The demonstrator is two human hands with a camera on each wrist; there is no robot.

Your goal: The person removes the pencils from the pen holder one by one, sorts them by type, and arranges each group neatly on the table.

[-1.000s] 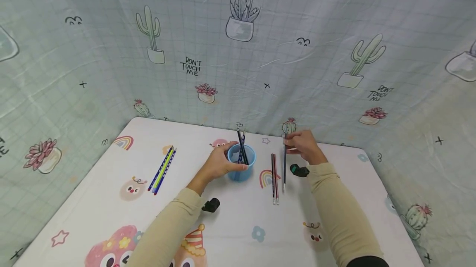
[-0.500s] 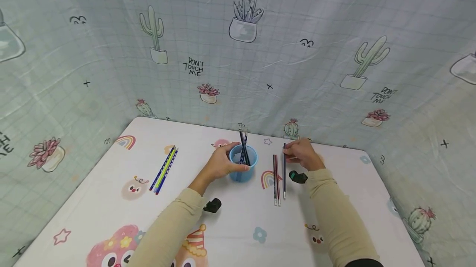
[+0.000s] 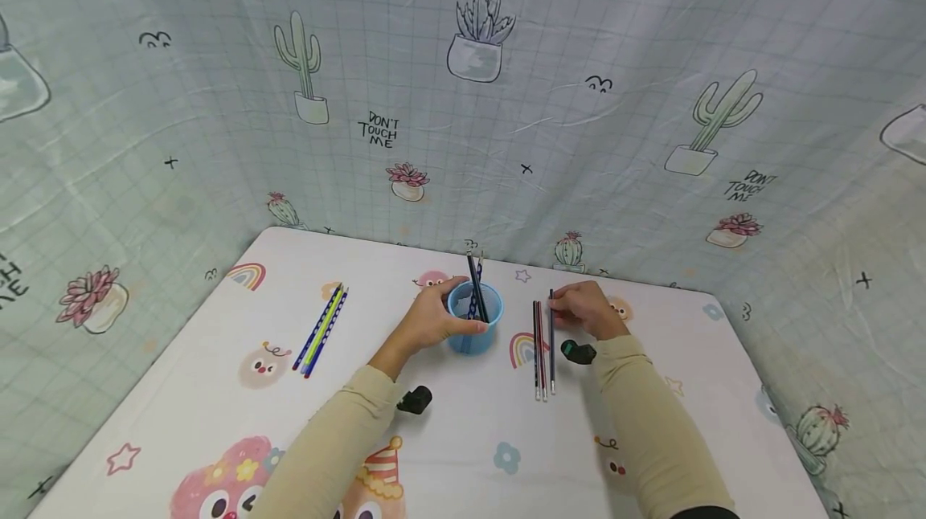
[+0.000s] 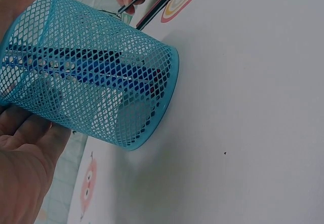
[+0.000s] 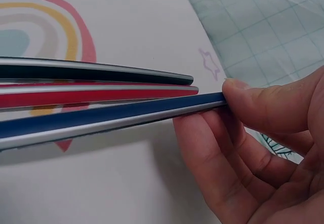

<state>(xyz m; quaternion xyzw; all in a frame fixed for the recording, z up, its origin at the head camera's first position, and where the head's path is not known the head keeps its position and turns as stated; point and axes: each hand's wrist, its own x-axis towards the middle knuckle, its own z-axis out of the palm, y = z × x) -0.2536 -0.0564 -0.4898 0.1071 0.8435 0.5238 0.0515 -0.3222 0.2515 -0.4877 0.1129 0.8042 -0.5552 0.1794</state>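
My left hand (image 3: 430,318) grips a blue mesh pencil cup (image 4: 101,77) around its side near the rim. A few pencils (image 3: 477,286), dark and blue-patterned, lean inside the cup. With thumb and fingers, my right hand (image 3: 587,308) pinches the far end of a dark blue pencil (image 5: 126,112). That pencil lies alongside a red pencil (image 5: 101,96) and a black pencil (image 5: 96,73), nearly parallel to them. In the right wrist view the blue pencil sits right beside the red one; whether they touch I cannot tell.
Two blue-patterned pencils (image 3: 316,326) with a yellow-green pencil (image 3: 323,329) between them lie on the left of the white table (image 3: 448,463). Patterned cloth (image 3: 405,37) hangs behind the table. Dark wrist-camera pieces (image 3: 415,400) show below each wrist.
My right hand has come down and nearer with the blue pencil, laying it closer beside the red and black ones. The left hand stays on the cup.
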